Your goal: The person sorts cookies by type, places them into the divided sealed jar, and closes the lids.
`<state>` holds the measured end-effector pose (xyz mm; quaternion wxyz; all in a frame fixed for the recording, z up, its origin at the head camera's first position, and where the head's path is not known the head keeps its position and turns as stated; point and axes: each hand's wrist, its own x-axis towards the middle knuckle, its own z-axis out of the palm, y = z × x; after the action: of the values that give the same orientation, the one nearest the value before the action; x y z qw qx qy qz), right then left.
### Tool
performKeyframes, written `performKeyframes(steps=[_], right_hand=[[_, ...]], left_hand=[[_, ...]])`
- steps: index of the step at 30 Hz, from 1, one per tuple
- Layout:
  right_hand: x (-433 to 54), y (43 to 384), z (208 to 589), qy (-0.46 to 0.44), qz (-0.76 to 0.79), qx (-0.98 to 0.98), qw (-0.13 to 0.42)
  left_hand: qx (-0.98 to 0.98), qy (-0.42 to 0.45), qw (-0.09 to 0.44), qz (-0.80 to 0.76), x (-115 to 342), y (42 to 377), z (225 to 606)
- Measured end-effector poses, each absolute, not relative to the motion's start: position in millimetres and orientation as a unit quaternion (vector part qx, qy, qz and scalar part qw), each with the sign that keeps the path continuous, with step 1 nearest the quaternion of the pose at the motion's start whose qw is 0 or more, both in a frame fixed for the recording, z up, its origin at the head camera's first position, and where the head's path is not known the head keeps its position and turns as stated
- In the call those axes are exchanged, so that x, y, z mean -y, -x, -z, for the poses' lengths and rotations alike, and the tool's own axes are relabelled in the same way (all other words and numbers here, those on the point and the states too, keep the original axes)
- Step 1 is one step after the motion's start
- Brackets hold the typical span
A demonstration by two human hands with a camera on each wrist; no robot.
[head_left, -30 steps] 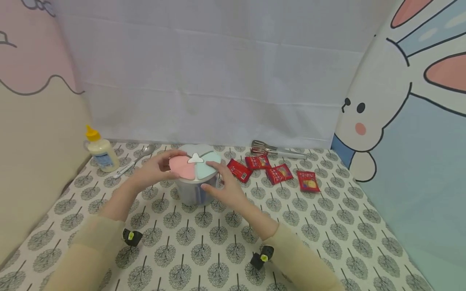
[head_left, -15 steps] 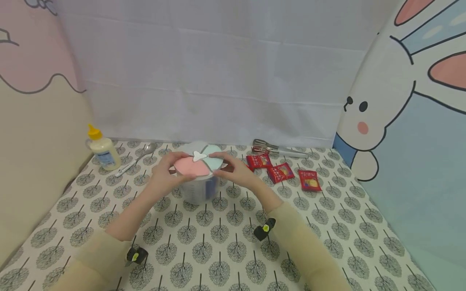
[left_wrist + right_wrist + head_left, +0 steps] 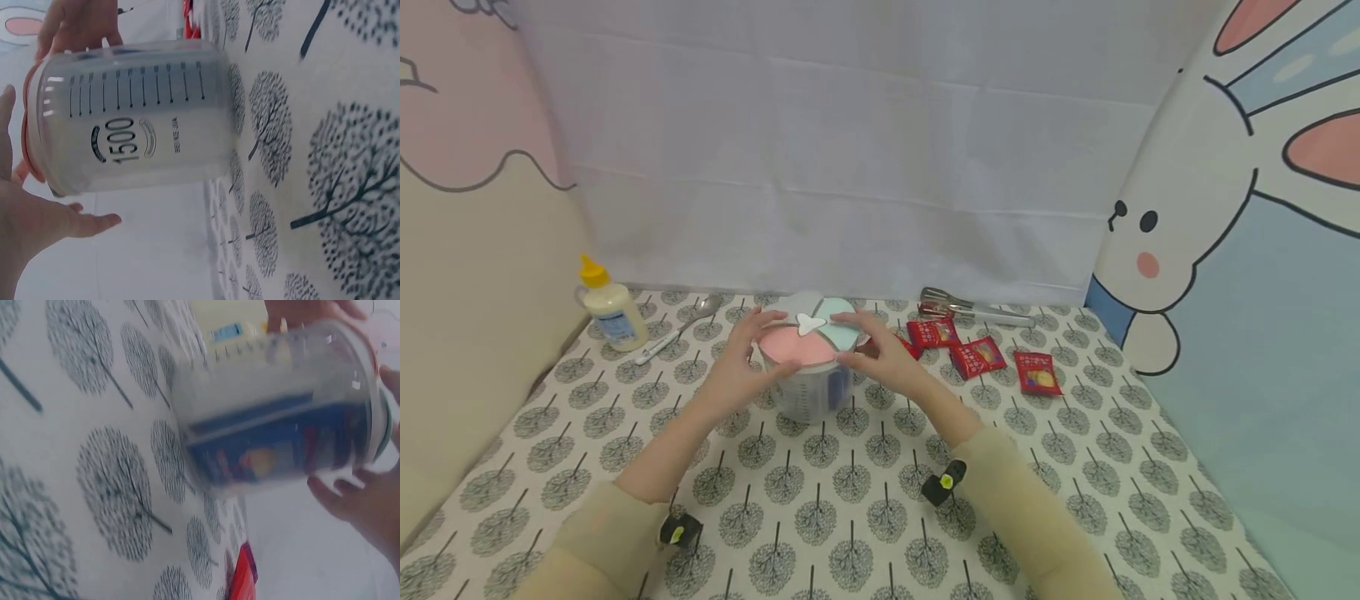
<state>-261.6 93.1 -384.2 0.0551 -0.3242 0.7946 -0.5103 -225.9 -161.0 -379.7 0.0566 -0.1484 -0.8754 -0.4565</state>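
Observation:
A clear plastic canister (image 3: 805,396) stands on the patterned cloth, printed with scale marks and "1500" in the left wrist view. Its round lid (image 3: 797,345) has pink, mint and grey sections around a white three-lobed knob (image 3: 810,323). From the left, my left hand (image 3: 733,371) holds the lid's edge, thumb at the front and fingers farther back. My right hand (image 3: 891,358) grips the opposite edge the same way. A blue printed packet (image 3: 269,447) shows through the canister wall in the right wrist view.
Red packets (image 3: 977,357) lie to the canister's right, one partly hidden behind my right hand. Metal tongs (image 3: 992,315) rest behind them. At the left are a spoon (image 3: 677,332) and a yellow-capped bottle (image 3: 617,315). A white curtain (image 3: 850,167) hangs behind.
The lid's colour sections have turned counterclockwise since one second ago. My right hand has moved up onto the lid's edge, and the left has come round its front. Little differs over the last half second.

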Motion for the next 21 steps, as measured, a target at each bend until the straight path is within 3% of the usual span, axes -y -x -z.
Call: performKeyframes(steps=[13,21], right_hand=[[-61,214,392,0.192,0.498,-0.845,-0.028],[-54,210,399,0.196,0.518,-0.830,-0.058]], left_hand=[[0.786,0.284,-0.092,0.541,200,266,381],[0.778,0.280,-0.093,0.555,200,271,390]])
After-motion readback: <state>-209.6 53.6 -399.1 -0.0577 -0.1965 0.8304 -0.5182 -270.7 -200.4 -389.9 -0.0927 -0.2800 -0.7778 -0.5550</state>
